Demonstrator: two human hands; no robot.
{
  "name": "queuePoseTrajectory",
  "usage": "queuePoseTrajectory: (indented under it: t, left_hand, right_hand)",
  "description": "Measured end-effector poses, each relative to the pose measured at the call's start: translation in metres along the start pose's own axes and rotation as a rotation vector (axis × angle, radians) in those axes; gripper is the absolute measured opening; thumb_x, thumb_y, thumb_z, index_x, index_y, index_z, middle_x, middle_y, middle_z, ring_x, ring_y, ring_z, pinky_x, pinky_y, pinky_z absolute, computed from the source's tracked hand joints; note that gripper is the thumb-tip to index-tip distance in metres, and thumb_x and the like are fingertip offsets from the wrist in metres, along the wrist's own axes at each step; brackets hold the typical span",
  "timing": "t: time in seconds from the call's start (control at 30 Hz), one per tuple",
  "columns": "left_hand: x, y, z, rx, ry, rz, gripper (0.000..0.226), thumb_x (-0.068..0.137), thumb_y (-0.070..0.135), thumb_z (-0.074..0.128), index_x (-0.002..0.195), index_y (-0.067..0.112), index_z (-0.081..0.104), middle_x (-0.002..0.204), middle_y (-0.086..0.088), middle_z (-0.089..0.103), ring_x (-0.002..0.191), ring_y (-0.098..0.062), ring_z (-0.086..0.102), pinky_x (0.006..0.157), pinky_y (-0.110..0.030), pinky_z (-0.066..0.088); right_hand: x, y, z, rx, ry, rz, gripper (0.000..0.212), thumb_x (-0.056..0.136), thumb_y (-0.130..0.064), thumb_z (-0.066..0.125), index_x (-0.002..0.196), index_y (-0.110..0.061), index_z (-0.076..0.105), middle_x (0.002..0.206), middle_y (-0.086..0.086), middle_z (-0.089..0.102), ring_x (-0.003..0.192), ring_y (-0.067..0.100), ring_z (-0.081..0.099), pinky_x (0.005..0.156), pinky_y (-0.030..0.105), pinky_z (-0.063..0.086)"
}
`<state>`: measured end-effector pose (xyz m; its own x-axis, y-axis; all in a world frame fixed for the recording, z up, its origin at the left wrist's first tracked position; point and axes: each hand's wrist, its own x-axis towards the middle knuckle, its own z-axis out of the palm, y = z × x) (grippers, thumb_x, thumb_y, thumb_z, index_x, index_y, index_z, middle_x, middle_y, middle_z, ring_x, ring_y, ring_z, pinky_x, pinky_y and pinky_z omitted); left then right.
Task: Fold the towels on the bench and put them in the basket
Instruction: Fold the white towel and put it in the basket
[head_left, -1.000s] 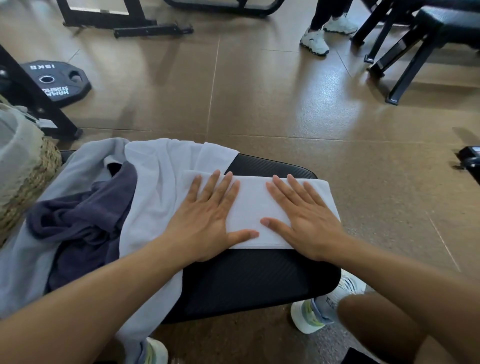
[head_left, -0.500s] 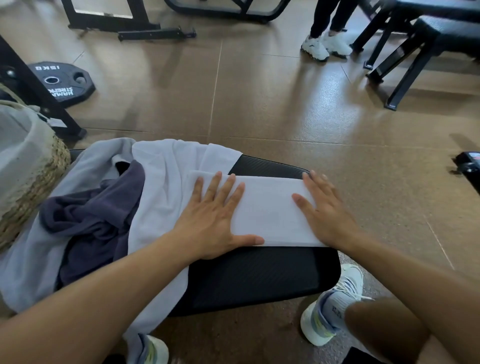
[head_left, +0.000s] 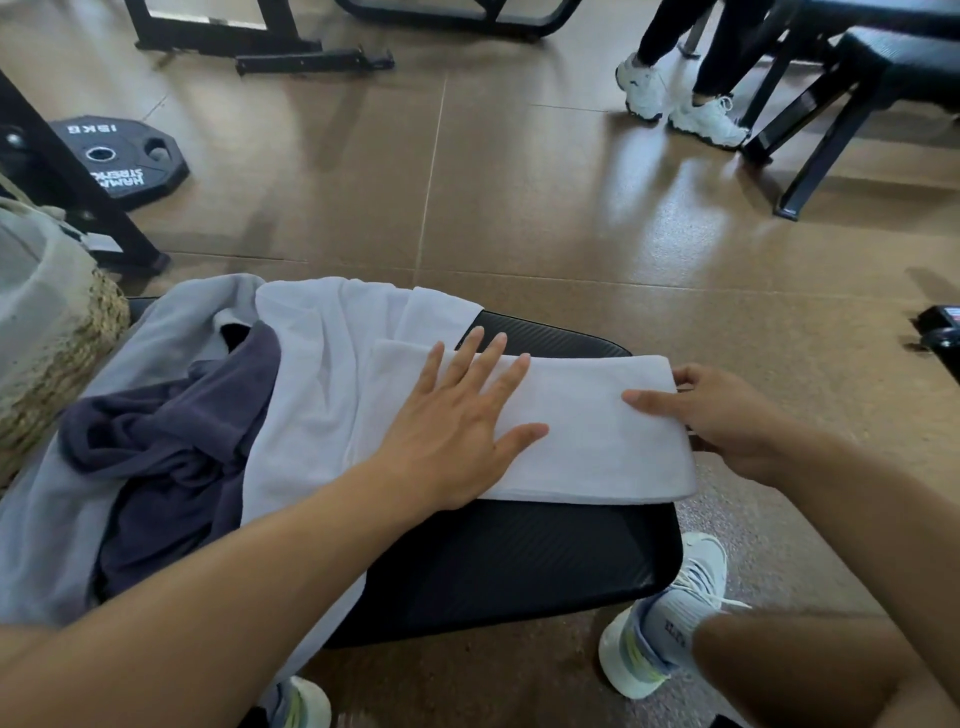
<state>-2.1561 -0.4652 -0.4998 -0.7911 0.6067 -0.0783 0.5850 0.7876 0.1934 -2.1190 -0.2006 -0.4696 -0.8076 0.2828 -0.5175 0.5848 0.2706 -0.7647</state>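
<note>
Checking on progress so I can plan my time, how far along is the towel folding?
Early stage. The white towel is folded into a strip on the bench; left hand presses it flat, right hand grips its end. The dark towel and the grey towel lie unfolded. The basket still awaits them.

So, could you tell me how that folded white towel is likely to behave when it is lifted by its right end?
The folded white towel will probably sag and start to unfold, since it lies limp on the bench. The right hand pinches only its end; the left hand lies flat on it. It looks light.
</note>
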Motion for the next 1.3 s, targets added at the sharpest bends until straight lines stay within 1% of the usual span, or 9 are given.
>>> queuePoseTrajectory:
  t: [0.1, 0.27, 0.47, 0.6, 0.7, 0.8, 0.9, 1.1, 1.3]
  left_hand:
    - [0.007, 0.008, 0.000, -0.015, -0.009, 0.019, 0.076, 0.098, 0.070, 0.012, 0.162, 0.031, -0.002, 0.170, 0.003, -0.012, 0.154, -0.016, -0.023, 0.125, -0.048, -0.009]
    - [0.014, 0.029, 0.015, 0.006, -0.143, 0.045, 0.082, 0.095, 0.075, 0.015, 0.161, 0.032, -0.007, 0.168, 0.004, -0.020, 0.151, -0.018, -0.029, 0.123, -0.051, -0.013]
    - [0.016, 0.035, 0.016, -0.037, -0.165, 0.025, 0.087, 0.092, 0.079, 0.019, 0.161, 0.033, -0.008, 0.168, 0.004, -0.020, 0.151, -0.018, -0.029, 0.122, -0.051, -0.015]
    - [0.017, 0.024, -0.017, -0.452, -0.043, -0.088, 0.063, 0.104, 0.051, 0.039, 0.160, 0.028, 0.022, 0.167, 0.004, 0.022, 0.156, -0.014, 0.010, 0.126, -0.035, 0.008]
    - [0.015, -0.008, -0.045, -0.655, 0.210, -0.311, 0.037, 0.103, 0.029, 0.048, 0.140, 0.030, 0.052, 0.128, 0.007, 0.067, 0.121, -0.017, 0.060, 0.107, -0.040, 0.046]
    - [0.008, -0.040, -0.058, -0.855, 0.247, -0.501, 0.022, 0.100, 0.016, 0.051, 0.118, 0.020, 0.063, 0.093, 0.000, 0.074, 0.082, -0.020, 0.073, 0.078, -0.044, 0.062]
    - [-0.003, -0.051, -0.065, -1.030, 0.157, -0.608, 0.020, 0.101, 0.006, 0.052, 0.117, 0.010, 0.063, 0.090, -0.012, 0.074, 0.068, -0.024, 0.073, 0.058, -0.036, 0.062]
    - [-0.012, -0.058, -0.067, -1.048, 0.051, -0.645, 0.029, 0.097, -0.003, 0.052, 0.123, 0.009, 0.059, 0.097, -0.016, 0.072, 0.073, -0.030, 0.076, 0.063, -0.039, 0.064]
    - [-0.023, -0.066, -0.069, -1.015, 0.036, -0.647, 0.031, 0.096, 0.000, 0.056, 0.125, 0.012, 0.056, 0.099, -0.014, 0.072, 0.063, -0.027, 0.076, 0.060, -0.040, 0.064]
  right_hand:
    - [-0.003, -0.006, -0.014, 0.178, -0.114, 0.084, 0.050, 0.076, -0.022, 0.078, 0.122, -0.006, 0.067, 0.108, 0.009, 0.078, 0.096, 0.023, 0.074, 0.080, 0.037, 0.060]
    - [-0.017, -0.027, -0.029, 0.353, -0.169, 0.050, 0.035, 0.089, -0.017, 0.066, 0.122, -0.005, 0.065, 0.106, 0.016, 0.077, 0.080, 0.023, 0.077, 0.060, 0.033, 0.062]
    - [-0.027, -0.054, 0.001, 0.311, -0.115, -0.083, 0.038, 0.088, -0.018, 0.073, 0.121, -0.004, 0.059, 0.108, 0.020, 0.071, 0.087, 0.026, 0.068, 0.070, 0.035, 0.061]
    - [-0.029, -0.074, 0.036, 0.177, -0.083, -0.185, 0.026, 0.088, -0.018, 0.076, 0.107, -0.011, 0.061, 0.086, 0.006, 0.065, 0.060, 0.011, 0.063, 0.048, 0.025, 0.051]
    - [-0.027, -0.086, 0.066, 0.050, -0.064, -0.236, 0.028, 0.088, -0.016, 0.077, 0.108, -0.011, 0.059, 0.078, 0.007, 0.066, 0.052, 0.016, 0.063, 0.042, 0.026, 0.048]
    - [-0.024, -0.093, 0.096, -0.012, -0.098, -0.220, 0.026, 0.088, -0.012, 0.074, 0.108, -0.010, 0.057, 0.068, 0.010, 0.066, 0.043, 0.018, 0.062, 0.041, 0.029, 0.051]
    - [-0.020, -0.097, 0.118, -0.107, -0.125, -0.215, 0.025, 0.089, -0.013, 0.071, 0.108, -0.013, 0.055, 0.071, 0.014, 0.070, 0.048, 0.021, 0.068, 0.049, 0.035, 0.059]
    - [-0.016, -0.105, 0.150, -0.260, -0.183, -0.244, 0.010, 0.091, -0.012, 0.064, 0.088, -0.010, 0.055, 0.071, 0.022, 0.074, 0.061, 0.032, 0.075, 0.067, 0.049, 0.064]
    - [-0.014, -0.113, 0.169, -0.418, -0.230, -0.278, 0.017, 0.090, -0.006, 0.055, 0.105, -0.007, 0.063, 0.086, 0.018, 0.075, 0.061, 0.032, 0.075, 0.071, 0.047, 0.064]
